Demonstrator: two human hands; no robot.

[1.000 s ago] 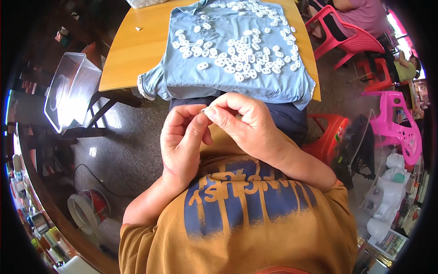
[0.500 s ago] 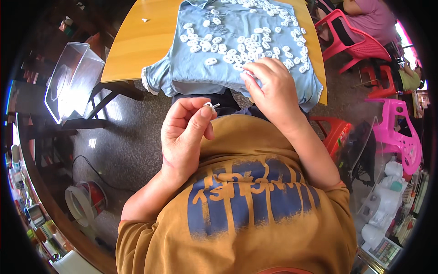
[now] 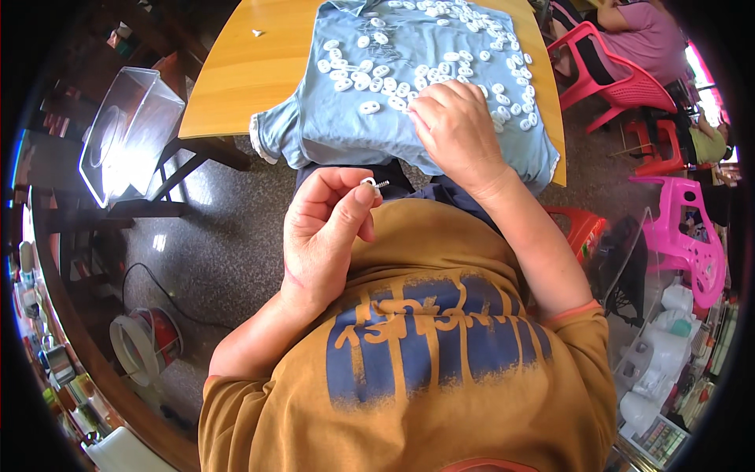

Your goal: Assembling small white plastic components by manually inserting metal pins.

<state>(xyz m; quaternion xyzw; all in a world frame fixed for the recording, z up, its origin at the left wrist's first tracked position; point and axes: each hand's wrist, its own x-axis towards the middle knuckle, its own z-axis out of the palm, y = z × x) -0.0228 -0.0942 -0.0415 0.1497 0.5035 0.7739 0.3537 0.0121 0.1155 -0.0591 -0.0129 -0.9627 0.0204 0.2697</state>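
My left hand (image 3: 334,220) is closed, thumb against forefinger, on a small white plastic piece with a screw (image 3: 375,186); the screw's threaded end sticks out to the right. Past it, my right hand (image 3: 456,134) reaches over the near edge of a pile of white oval plastic pieces (image 3: 380,71). Its fingertips are drawn together among them, and whatever they pinch is hidden. The pieces lie scattered over a light-blue shirt (image 3: 346,130) spread across a yellow wooden table (image 3: 244,71).
A tiny white piece (image 3: 257,33) lies alone on the table's left part. Left of the table stands a clear plastic box (image 3: 130,134). A person in a pink top (image 3: 649,39) sits on a red chair (image 3: 621,75) at the far right. Nearer is a pink plastic stool (image 3: 684,236).
My right hand has moved slightly farther over the pile, and its thumb and fingers have come together. The left hand keeps its hold on the white piece with the screw.
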